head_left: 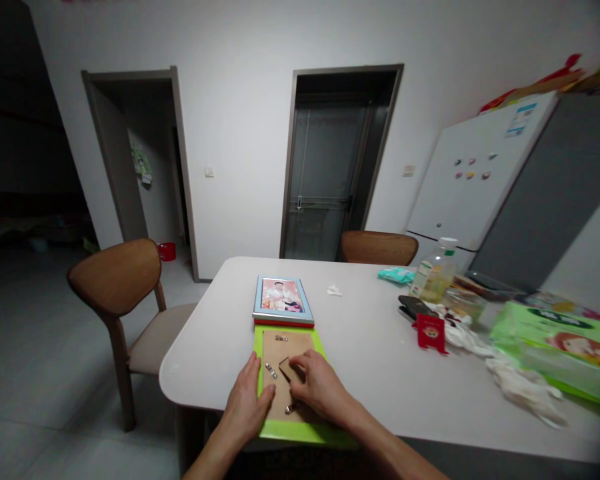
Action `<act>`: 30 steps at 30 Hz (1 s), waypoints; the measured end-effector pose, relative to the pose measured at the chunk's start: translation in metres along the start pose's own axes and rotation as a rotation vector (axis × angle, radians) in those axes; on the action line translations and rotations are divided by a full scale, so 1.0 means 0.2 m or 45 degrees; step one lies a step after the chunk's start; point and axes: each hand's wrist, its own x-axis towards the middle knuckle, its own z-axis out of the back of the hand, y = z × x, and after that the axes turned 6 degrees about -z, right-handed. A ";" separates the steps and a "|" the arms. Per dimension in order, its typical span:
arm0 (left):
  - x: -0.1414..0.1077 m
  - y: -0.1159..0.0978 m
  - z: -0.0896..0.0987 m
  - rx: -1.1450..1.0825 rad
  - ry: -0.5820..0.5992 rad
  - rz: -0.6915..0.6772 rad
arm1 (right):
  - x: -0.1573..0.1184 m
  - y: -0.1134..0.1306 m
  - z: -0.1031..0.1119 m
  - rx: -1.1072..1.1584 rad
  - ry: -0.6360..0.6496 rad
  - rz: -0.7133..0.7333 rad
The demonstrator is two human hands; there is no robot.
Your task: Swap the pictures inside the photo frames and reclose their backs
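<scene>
At the near edge of the pale table (375,373), a green frame (300,432) is lying with its brown backing (275,351) and metal clips (271,371) facing up. The left hand (247,393) is resting on its left border, thumb and fingers apart. The right hand (320,387) is curling over a dark-edged flap (286,371); whether its fingers are gripping this cannot be told. Just beyond, a blue picture frame (283,316) is lying face up.

white wall (245,120), gray floor (40,407), brown chair (117,277)
</scene>
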 end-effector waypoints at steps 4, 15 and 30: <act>0.02 -0.05 0.05 -0.337 -0.043 0.000 | 0.01 0.06 0.04 0.014 -0.036 0.026; 0.03 0.17 0.31 -0.924 -0.151 0.333 | 0.01 0.06 0.10 0.204 -0.158 0.069; 0.03 0.37 0.51 -0.091 -0.207 0.476 | 0.03 -0.27 0.05 -0.088 -0.075 -0.419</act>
